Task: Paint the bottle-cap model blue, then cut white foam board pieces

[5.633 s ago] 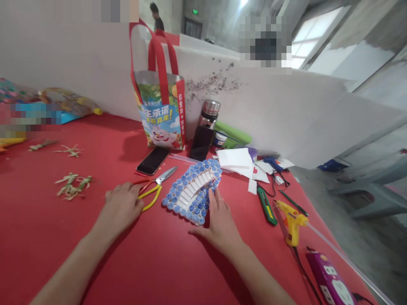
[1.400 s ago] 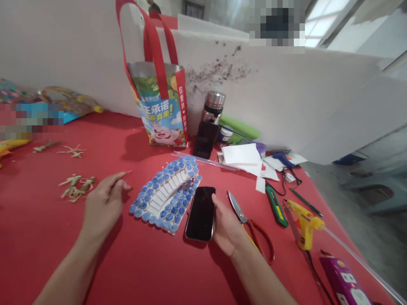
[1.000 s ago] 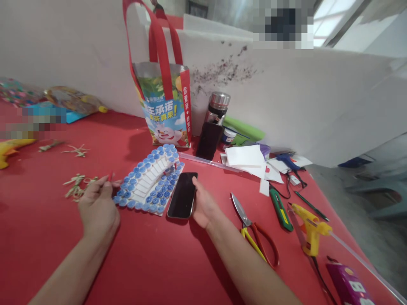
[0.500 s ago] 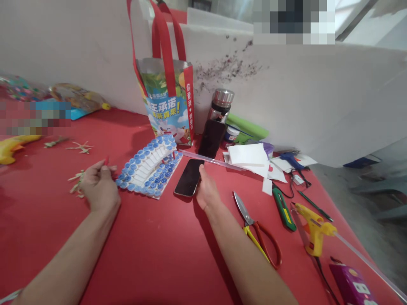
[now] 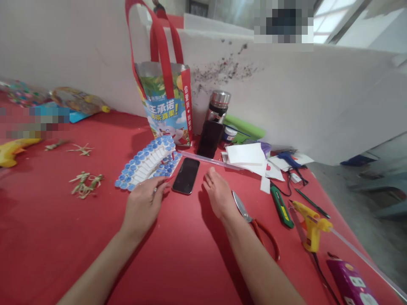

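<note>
A black phone [image 5: 186, 176] lies flat on the red table [image 5: 178, 262] between my hands. My left hand [image 5: 146, 203] is closed in a pinch around a small red piece [image 5: 168, 179], just left of the phone, and covers the front of the blue-and-white model [image 5: 146, 161]. To the phone's right, my right hand [image 5: 218, 190] is held with fingers apart and nothing in it. Close by that hand, scissors [image 5: 254, 220] with red handles lie partly behind my forearm.
Behind stand a carrier bag [image 5: 168, 106], a steel flask [image 5: 219, 103] and an upright dark phone [image 5: 210, 139]. White papers [image 5: 246, 154], a green cutter [image 5: 281, 207], a yellow glue gun [image 5: 311, 224] and a purple box [image 5: 351, 281] lie right. Straw figures [image 5: 85, 184] lie left.
My left hand has moved right, from beside the straw figures to the front of the model, with the red piece. My right hand has let go of the phone and shifted right.
</note>
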The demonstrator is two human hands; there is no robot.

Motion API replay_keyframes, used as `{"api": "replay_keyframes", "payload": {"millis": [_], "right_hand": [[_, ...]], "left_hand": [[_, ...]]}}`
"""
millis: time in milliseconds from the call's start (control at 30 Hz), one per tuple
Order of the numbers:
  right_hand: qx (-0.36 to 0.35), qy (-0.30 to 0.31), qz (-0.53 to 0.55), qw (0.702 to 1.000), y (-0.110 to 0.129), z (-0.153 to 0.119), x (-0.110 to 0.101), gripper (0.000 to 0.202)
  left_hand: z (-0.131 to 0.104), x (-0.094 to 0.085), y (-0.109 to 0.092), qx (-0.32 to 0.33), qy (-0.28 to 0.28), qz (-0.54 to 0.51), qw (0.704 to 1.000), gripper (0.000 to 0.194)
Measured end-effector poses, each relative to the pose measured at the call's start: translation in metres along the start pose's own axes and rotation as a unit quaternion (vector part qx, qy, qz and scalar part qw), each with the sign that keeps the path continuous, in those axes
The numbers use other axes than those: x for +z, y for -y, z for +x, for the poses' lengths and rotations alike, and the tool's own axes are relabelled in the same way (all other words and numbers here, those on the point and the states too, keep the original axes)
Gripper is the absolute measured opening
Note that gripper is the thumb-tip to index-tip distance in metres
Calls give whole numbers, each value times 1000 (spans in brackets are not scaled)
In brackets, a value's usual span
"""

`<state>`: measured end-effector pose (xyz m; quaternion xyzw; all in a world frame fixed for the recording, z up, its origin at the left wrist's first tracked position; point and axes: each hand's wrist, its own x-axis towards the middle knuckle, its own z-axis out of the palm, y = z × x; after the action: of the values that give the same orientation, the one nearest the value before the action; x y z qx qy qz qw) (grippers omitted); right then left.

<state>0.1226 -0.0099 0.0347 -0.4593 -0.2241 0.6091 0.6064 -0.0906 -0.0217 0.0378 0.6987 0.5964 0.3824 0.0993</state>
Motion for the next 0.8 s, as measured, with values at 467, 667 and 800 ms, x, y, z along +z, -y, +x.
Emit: {"api": "replay_keyframes", "payload": {"millis": [467, 667, 800], "right_hand": [[-36, -96, -189, 977, 24, -113, -107, 45], [-71, -139, -249, 956, 38, -125, -120, 47], [-89, -153, -313, 933, 41, -141, -138, 46]], "left_hand": [[1, 47, -49, 194, 50, 222, 954, 31], [38, 36, -34, 113, 31, 294, 949, 40], [39, 28, -17, 89, 55, 310, 945, 41]]}}
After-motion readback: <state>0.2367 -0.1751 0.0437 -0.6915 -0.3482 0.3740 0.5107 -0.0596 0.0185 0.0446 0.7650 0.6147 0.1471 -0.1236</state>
